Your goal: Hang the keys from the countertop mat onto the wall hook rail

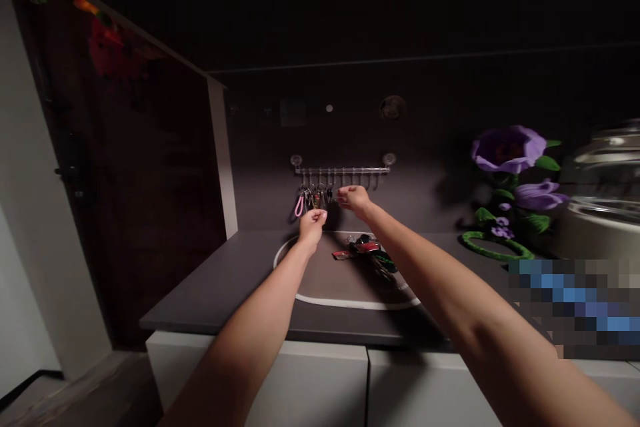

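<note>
A clear hook rail is fixed to the dark back wall. From its left hooks hang several keys, among them a pink loop strap. My left hand is just below the hanging keys, thumb and fingers pinched together. Further right, my right hand is raised under the rail's middle hooks, its fingertips also pinched. Whatever either pinch may hold is too small to make out. Beneath my hands, a pile of keys and tags, some red, rests on an oval mat with a white rim.
The mat lies on a dark countertop above white cabinets. Purple artificial flowers and a large glass-and-white container stand at the right. An overhead shelf spans the top. A dark door is at the left.
</note>
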The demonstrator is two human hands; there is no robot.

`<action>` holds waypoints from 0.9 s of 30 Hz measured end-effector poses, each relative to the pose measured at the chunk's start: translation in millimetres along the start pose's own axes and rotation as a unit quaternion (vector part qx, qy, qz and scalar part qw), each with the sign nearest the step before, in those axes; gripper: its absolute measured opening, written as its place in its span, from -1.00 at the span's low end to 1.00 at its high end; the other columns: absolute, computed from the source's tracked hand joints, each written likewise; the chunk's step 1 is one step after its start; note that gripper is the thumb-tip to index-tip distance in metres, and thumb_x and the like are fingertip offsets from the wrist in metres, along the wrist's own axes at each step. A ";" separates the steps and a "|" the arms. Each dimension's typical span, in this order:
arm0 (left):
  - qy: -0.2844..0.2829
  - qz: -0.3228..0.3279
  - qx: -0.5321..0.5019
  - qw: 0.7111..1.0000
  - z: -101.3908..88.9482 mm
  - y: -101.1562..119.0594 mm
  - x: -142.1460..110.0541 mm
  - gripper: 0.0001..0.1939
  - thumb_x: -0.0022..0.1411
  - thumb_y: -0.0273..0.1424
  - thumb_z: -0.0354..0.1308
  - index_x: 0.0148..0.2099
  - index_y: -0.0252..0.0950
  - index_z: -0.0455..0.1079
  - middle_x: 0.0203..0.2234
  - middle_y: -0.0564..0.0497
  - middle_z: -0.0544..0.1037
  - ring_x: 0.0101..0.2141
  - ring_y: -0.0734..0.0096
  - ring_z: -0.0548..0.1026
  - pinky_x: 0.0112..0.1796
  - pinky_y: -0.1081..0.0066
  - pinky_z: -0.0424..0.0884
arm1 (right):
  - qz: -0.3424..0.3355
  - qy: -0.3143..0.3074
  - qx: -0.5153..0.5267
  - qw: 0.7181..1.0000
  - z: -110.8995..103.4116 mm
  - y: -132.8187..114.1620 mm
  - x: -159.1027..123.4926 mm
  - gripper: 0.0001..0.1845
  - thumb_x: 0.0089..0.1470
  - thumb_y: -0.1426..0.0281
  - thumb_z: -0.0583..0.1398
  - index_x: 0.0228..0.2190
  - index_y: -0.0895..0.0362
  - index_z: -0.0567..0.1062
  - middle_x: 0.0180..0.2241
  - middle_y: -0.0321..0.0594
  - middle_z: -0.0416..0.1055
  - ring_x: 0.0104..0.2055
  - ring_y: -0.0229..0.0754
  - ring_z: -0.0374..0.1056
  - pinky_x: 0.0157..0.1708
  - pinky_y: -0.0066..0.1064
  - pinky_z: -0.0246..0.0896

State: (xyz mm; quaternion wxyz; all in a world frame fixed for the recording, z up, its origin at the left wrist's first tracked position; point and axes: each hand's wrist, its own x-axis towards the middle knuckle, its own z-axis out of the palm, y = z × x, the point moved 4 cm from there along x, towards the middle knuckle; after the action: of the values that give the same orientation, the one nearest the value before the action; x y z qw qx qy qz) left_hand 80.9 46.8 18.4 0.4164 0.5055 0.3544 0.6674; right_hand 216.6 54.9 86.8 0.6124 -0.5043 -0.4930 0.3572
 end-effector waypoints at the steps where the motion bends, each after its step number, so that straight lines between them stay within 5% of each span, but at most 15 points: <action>1: -0.004 -0.001 0.000 1.000 0.4 -0.1 -1.7 -0.92 -0.07 -0.49 0.21 -0.43 -0.38 0.42 -0.62 0.07 0.42 -0.55 0.59 0.33 -0.38 0.50 0.30 | -0.004 -0.003 0.000 1.000 -2.7 -0.5 -3.7 -0.94 -0.07 0.51 0.16 -0.53 0.21 0.36 -0.56 -0.25 0.38 -0.59 -0.38 0.27 -0.52 -0.50 0.21; 15: -0.065 0.001 0.124 0.990 24.6 0.3 -7.8 -0.88 -0.15 -0.64 0.20 -0.55 -0.34 0.40 -0.61 0.05 0.44 -0.52 0.54 0.34 -0.29 0.44 0.30 | -0.100 -0.003 -0.030 0.995 -59.7 36.9 -37.2 -0.72 -0.13 0.25 0.21 -0.43 0.23 0.44 -0.47 -0.19 0.46 -0.49 -0.38 0.26 -0.46 -0.55 0.12; 27: -0.130 0.057 0.299 0.944 45.8 -36.5 -1.0 -0.90 -0.11 -0.58 0.21 -0.56 -0.29 0.45 -0.59 0.02 0.48 -0.49 0.44 0.38 -0.25 0.41 0.29 | -0.139 -0.045 -0.079 0.986 -78.3 59.0 -34.4 -0.64 -0.20 0.17 0.24 -0.43 0.21 0.47 -0.51 -0.28 0.40 -0.53 -0.39 0.16 -0.49 -0.53 0.08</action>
State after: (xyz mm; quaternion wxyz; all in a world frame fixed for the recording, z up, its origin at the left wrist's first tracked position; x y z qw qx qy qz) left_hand 132.6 62.9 -3.7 0.2495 0.7083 0.4515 0.4819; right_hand 286.7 15.9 20.8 0.5915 -0.4614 -0.6120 0.2504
